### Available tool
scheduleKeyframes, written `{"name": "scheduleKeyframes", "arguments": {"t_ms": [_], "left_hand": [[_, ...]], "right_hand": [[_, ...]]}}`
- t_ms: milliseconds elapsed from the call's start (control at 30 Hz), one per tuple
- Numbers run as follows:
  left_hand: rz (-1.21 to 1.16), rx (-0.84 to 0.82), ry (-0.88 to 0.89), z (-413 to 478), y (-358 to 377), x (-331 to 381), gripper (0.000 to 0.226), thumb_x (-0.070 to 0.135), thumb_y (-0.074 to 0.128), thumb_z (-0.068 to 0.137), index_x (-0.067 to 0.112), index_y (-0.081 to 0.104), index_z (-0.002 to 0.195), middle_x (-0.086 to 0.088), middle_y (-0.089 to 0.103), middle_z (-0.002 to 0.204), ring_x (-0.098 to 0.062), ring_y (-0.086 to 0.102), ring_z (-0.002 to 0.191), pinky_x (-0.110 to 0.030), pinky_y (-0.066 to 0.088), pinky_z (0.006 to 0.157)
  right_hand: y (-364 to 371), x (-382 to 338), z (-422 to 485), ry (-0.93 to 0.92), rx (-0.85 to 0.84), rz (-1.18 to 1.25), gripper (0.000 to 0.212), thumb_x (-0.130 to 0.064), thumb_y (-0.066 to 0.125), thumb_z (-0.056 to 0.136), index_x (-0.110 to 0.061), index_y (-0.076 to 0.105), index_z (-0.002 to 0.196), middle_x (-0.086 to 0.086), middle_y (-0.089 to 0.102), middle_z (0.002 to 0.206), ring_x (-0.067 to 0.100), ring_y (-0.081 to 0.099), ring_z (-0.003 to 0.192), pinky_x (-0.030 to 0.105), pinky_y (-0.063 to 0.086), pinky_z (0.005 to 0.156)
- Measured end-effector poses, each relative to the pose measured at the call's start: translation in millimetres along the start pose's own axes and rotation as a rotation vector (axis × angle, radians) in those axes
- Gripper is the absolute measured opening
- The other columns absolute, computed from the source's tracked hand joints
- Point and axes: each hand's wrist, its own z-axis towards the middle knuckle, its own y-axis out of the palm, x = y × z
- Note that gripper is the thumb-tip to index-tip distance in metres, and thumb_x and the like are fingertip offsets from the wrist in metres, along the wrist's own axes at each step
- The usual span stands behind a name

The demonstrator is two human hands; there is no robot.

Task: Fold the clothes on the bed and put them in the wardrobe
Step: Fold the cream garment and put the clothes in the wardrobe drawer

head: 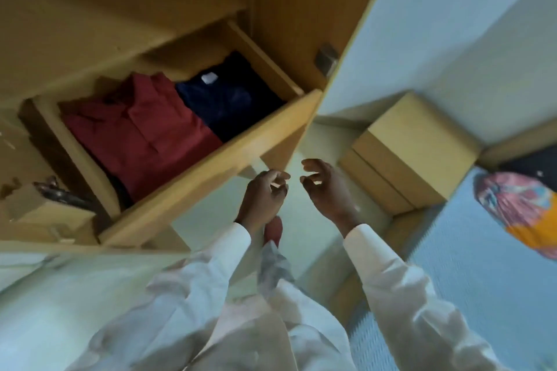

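A wooden wardrobe drawer [211, 166] stands pulled out. Inside it lie a folded red shirt [141, 135] on the left and a folded dark blue shirt [229, 99] on the right. My left hand [265, 193] hangs just below the drawer's front right corner, fingers loosely curled, holding nothing. Close beside it is my right hand [325, 187], also loosely curled and holding nothing. A colourful garment [521, 214] lies on the light blue bed [470, 280] at the right edge.
The open wardrobe door [301, 9] rises above the drawer. A wooden bedside cabinet [413, 147] stands between wardrobe and bed. A small box [45, 214] with dark items sits on the lower left shelf. My foot [272, 230] shows on the pale floor.
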Motion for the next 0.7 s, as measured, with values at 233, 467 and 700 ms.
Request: {"name": "scheduleKeyframes", "arguments": {"t_ms": [233, 467, 700], "left_hand": [[-0.064, -0.309, -0.322, -107, 82, -65, 0.018, 0.019, 0.059, 0.090, 0.023, 0.070, 0.104, 0.011, 0.068, 0.087, -0.010, 0.063, 0.082, -0.022, 0.049, 0.080], [-0.059, -0.328, -0.438, -158, 165, -143, 0.024, 0.016, 0.054, 0.093, 0.019, 0.067, 0.113, 0.008, 0.070, 0.108, -0.011, 0.061, 0.079, -0.024, 0.050, 0.083], [-0.083, -0.293, -0.475, -168, 240, -222, 0.023, 0.024, 0.053, 0.086, 0.036, 0.066, 0.101, 0.017, 0.069, 0.099, -0.007, 0.065, 0.091, -0.032, 0.053, 0.088]], "right_hand": [[45, 76, -123, 0.194, -0.127, -0.011, 0.028, -0.013, 0.062, 0.090, -0.022, 0.064, 0.117, -0.005, 0.068, 0.111, 0.008, 0.067, 0.087, 0.028, 0.054, 0.087], [89, 164, -176, 0.249, -0.145, 0.038, 0.029, -0.011, 0.059, 0.091, -0.020, 0.064, 0.118, -0.008, 0.067, 0.105, 0.004, 0.066, 0.091, 0.015, 0.051, 0.082], [124, 260, -201, 0.216, -0.088, 0.020, 0.030, -0.003, 0.059, 0.088, -0.015, 0.067, 0.115, -0.003, 0.069, 0.104, 0.006, 0.066, 0.091, 0.016, 0.052, 0.078]]}}
